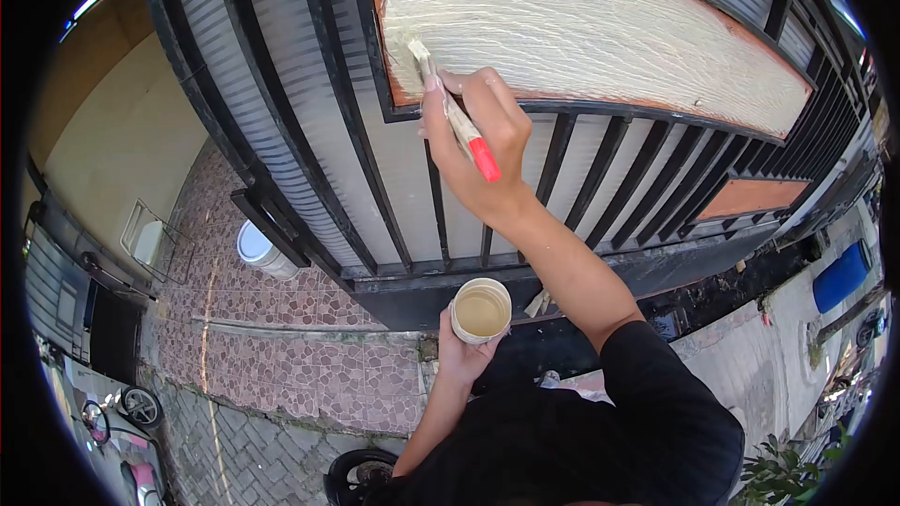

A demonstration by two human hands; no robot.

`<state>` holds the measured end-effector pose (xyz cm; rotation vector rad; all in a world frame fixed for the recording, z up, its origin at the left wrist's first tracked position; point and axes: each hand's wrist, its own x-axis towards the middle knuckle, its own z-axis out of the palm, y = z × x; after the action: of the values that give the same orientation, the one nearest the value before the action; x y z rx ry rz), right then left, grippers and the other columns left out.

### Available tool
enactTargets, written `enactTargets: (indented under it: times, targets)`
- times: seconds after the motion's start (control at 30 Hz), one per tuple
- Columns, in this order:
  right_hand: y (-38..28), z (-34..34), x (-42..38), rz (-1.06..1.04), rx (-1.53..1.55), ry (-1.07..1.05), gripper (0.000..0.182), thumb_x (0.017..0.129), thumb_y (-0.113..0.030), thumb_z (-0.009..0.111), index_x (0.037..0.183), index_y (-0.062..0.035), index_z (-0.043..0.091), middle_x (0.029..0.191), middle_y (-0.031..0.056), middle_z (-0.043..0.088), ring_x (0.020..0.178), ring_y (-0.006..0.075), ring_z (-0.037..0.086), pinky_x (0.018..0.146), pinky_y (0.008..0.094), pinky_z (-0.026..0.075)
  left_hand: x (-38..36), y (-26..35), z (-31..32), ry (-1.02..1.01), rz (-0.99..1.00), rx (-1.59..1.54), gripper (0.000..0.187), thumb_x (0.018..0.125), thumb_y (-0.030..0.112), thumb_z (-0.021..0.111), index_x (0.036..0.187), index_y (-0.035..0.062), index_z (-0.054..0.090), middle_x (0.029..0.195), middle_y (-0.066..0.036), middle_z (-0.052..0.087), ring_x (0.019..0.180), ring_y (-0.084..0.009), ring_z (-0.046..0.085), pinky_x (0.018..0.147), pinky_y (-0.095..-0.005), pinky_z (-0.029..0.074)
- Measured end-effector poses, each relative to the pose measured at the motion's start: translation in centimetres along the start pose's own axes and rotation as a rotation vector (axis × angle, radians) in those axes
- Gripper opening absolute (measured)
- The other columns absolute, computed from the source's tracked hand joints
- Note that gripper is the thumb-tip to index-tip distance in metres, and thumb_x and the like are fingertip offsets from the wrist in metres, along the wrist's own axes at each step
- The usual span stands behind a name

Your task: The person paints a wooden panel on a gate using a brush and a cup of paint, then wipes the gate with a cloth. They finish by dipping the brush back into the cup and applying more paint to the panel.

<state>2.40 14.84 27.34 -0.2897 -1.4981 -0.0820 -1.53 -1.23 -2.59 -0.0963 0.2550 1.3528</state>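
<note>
Right hand (492,117): the grip pinches a red-ended paintbrush (457,124), bristles pointing to 11 o'clock.
Bristles: against the 9 o'clock end of the cream-streaked wooden board (600,37), with reddish-brown showing along its edges.
Left hand (457,356): at 6 o'clock from the right; its grip is closed around a round cup (483,287) holding beige liquid.
Black-barred fence (342,84): surrounds the board.
Reddish-brown panel (755,198): on the fence, about 2 o'clock from the cup.
White bucket (270,258): on patterned paving (309,370), between 9 and 10 o'clock from the cup.
Blue barrel (841,276): 3 o'clock from the cup.
</note>
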Motion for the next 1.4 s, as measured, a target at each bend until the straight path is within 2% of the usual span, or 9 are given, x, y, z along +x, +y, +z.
enactTargets:
  times: [0.07,0.13,0.43,0.47,0.6,0.73,0.97,1.07,1.4]
  targets:
    - [2.1,-3.0,0.2,0.189,0.093,-0.004,0.013,0.091,0.004,0.071,0.102,0.0093,0.068,0.086,0.0155,0.061,0.064,0.0239,0.070,0.054,0.0330,0.056,0.2,0.1,-0.2,0.010,-0.027,0.004,0.063,0.106,0.058,0.044,0.141,0.0075,0.059,0.132,-0.019,0.068,0.120,-0.0442,0.066,0.106,-0.0554,0.056]
    - [3.5,-7.4,1.4,0.384,0.122,0.031,0.012,0.097,-0.001,0.070,0.101,0.0097,0.068,0.088,0.0120,0.064,0.066,0.0180,0.073,0.055,0.0286,0.060,0.5,-0.1,-0.1,0.009,-0.052,0.008,0.064,0.105,0.059,0.044,0.141,0.0079,0.059,0.133,-0.020,0.068,0.120,-0.0446,0.066,0.106,-0.0555,0.056]
    - [12.2,-27.9,2.6,0.498,-0.329,0.386,0.027,0.105,-0.018,0.066,0.103,0.0096,0.066,0.082,0.0177,0.074,0.065,0.0174,0.074,0.061,0.0261,0.060,3.5,-2.3,-0.1,-0.036,-0.158,-0.014,0.066,0.104,0.061,0.048,0.143,0.0088,0.058,0.137,-0.023,0.064,0.123,-0.0456,0.064,0.107,-0.0558,0.054]
    - [12.6,-28.8,2.7,0.374,-0.405,0.430,0.026,0.105,-0.017,0.066,0.099,0.0090,0.067,0.082,0.0172,0.073,0.064,0.0170,0.073,0.061,0.0263,0.061,3.9,-2.6,0.1,-0.048,-0.169,-0.026,0.066,0.104,0.061,0.049,0.144,0.0089,0.058,0.137,-0.024,0.064,0.123,-0.0457,0.064,0.107,-0.0557,0.054]
    - [12.0,-25.6,2.2,0.384,-0.385,0.408,0.023,0.103,-0.013,0.066,0.094,0.0084,0.066,0.084,0.0137,0.072,0.064,0.0173,0.073,0.056,0.0267,0.060,4.6,-4.0,0.2,-0.050,-0.168,-0.008,0.065,0.103,0.059,0.050,0.144,0.0082,0.058,0.137,-0.025,0.063,0.122,-0.0463,0.064,0.108,-0.0558,0.054]
    - [9.4,-15.1,0.2,-0.017,-0.554,0.238,0.007,0.091,0.002,0.073,0.094,0.0058,0.067,0.079,0.0137,0.060,0.058,0.0225,0.063,0.052,0.0335,0.048,4.6,-4.7,-0.1,-0.077,-0.192,-0.060,0.064,0.102,0.054,0.053,0.142,0.0035,0.058,0.138,-0.027,0.062,0.124,-0.0467,0.063,0.109,-0.0564,0.053]
    - [5.6,-13.0,1.9,0.148,0.215,-0.111,0.013,0.093,0.002,0.073,0.104,0.0078,0.071,0.082,0.0111,0.062,0.064,0.0177,0.068,0.055,0.0279,0.052,5.4,-6.6,0.9,0.031,-0.217,-0.068,0.062,0.104,0.056,0.052,0.138,0.0055,0.062,0.132,-0.021,0.069,0.120,-0.0463,0.066,0.105,-0.0577,0.056]
    - [8.0,-19.3,4.3,0.402,0.216,-0.050,0.017,0.097,-0.005,0.073,0.106,0.0091,0.071,0.088,0.0093,0.065,0.066,0.0162,0.073,0.055,0.0251,0.056,6.1,-7.8,0.8,-0.049,-0.259,-0.088,0.060,0.099,0.045,0.059,0.139,0.0008,0.060,0.141,-0.028,0.060,0.127,-0.0471,0.060,0.111,-0.0553,0.052]
    - [21.6,-47.3,8.4,0.600,-0.322,0.318,0.033,0.099,-0.023,0.074,0.099,0.0106,0.072,0.079,0.0141,0.075,0.066,0.0159,0.074,0.060,0.0261,0.060,9.0,-12.2,2.1,-0.049,-0.366,-0.043,0.060,0.100,0.045,0.058,0.140,0.0011,0.059,0.143,-0.028,0.059,0.129,-0.0483,0.060,0.111,-0.0562,0.052]
